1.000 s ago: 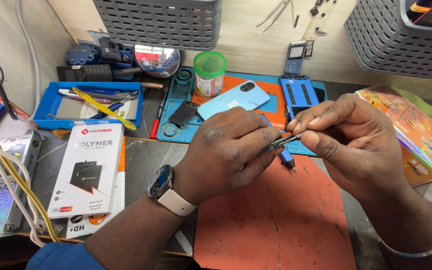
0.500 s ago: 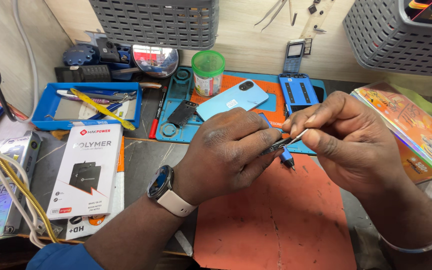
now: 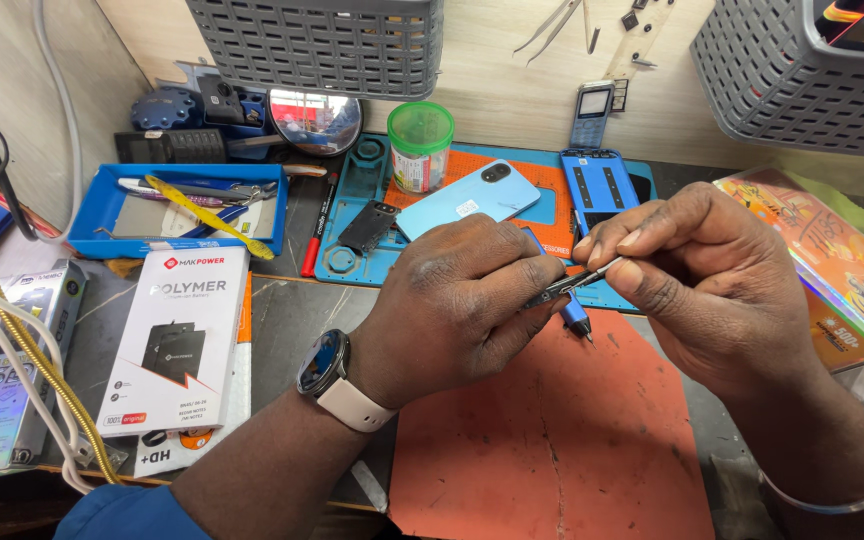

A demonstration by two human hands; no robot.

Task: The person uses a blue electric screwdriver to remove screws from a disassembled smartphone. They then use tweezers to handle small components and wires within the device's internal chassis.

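Fingers of left hand [image 3: 452,305] and right hand [image 3: 712,285] pinch a thin metal tool [image 3: 574,284], perhaps tweezers, mostly hidden.

On your tabletop you have a light blue phone [image 3: 468,197] beside a green-lidded jar [image 3: 420,146], a blue tray [image 3: 92,215] of tools left, and a white battery box [image 3: 180,335] below it.

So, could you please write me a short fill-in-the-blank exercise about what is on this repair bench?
1. The left hand and right hand together hold a slim metal tool above the ____ mat.
2. The smartwatch sits on the ____ wrist.
3. The light blue phone lies with its screen facing ____.
4. The round tub has a ____ lid.

Missing words: orange; left; down; green
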